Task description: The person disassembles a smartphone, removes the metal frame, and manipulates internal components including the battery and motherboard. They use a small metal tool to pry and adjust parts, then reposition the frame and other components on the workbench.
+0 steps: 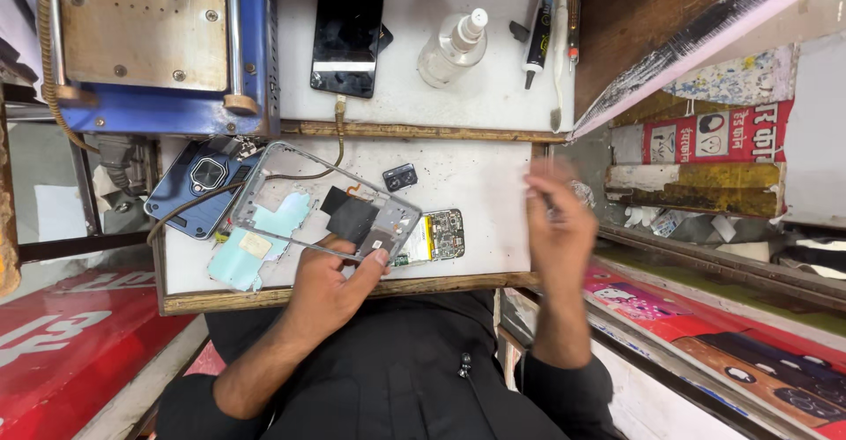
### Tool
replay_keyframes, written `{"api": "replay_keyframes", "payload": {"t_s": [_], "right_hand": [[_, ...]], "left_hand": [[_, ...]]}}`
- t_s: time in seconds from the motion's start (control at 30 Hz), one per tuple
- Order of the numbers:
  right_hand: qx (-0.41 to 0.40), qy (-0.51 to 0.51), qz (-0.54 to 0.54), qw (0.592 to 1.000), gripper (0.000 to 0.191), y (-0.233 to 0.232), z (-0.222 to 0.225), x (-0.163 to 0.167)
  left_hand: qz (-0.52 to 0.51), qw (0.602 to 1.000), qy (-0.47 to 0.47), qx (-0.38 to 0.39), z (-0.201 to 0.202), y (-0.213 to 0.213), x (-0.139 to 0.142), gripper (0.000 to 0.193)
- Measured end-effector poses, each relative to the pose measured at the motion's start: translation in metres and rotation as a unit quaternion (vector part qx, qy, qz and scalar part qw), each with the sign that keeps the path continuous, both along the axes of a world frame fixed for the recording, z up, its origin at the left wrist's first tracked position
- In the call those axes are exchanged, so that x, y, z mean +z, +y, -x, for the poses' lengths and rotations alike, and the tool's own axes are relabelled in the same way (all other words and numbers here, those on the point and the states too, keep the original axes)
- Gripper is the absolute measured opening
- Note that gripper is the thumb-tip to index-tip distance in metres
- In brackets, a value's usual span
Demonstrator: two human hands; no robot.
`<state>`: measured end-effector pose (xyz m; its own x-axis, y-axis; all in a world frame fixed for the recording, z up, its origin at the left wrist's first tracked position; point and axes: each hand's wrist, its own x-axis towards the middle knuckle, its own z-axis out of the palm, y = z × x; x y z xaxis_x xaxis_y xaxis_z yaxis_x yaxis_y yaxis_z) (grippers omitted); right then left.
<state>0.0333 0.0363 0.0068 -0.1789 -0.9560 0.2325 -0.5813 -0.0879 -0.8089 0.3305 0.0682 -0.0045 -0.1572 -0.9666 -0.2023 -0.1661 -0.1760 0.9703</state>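
Note:
My left hand [330, 281] grips the near edge of a grey phone frame [282, 195] and holds it tilted above the small white worktop [485, 184]. Black and pale blue patches cover the frame's inside. A green circuit board [438, 235] lies on the worktop just right of the frame. A small black camera part [400, 176] lies behind it. My right hand [557, 224] is blurred at the worktop's right edge, fingers closed around a thin tool whose shape I cannot make out.
A blue phone back cover [196, 184] lies at the left under the frame. On the rear shelf are a black phone [349, 27], a clear spray bottle [453, 47], a glue tube [539, 30] and a blue-framed machine [159, 43]. A cable [291, 174] runs across.

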Motion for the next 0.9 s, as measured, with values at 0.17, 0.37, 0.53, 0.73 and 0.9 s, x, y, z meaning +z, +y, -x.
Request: {"api": "replay_keyframes", "payload": {"t_s": [0.17, 0.37, 0.53, 0.73, 0.9], "right_hand": [[-0.15, 0.003, -0.054, 0.987, 0.024, 0.009, 0.042, -0.002], [-0.075, -0.102, -0.032, 0.991, 0.035, 0.048, 0.046, -0.03], [-0.022, -0.004, -0.095, 0.995, 0.036, 0.061, 0.02, -0.013], [0.197, 0.091, 0.055, 0.975, 0.04, 0.067, -0.036, 0.0], [0.173, 0.084, 0.071, 0.979, 0.037, 0.068, -0.051, -0.018]], "left_hand": [[0.057, 0.998, 0.009, -0.039, -0.011, 0.003, -0.011, 0.017], [-0.089, 0.993, -0.077, -0.029, -0.007, 0.03, -0.021, 0.026], [-0.127, 0.991, 0.049, -0.023, 0.002, 0.049, -0.012, 0.021], [-0.217, 0.961, 0.167, -0.037, 0.031, 0.062, -0.009, 0.023], [-0.185, 0.967, 0.115, -0.13, 0.042, 0.072, -0.002, 0.028]]}}
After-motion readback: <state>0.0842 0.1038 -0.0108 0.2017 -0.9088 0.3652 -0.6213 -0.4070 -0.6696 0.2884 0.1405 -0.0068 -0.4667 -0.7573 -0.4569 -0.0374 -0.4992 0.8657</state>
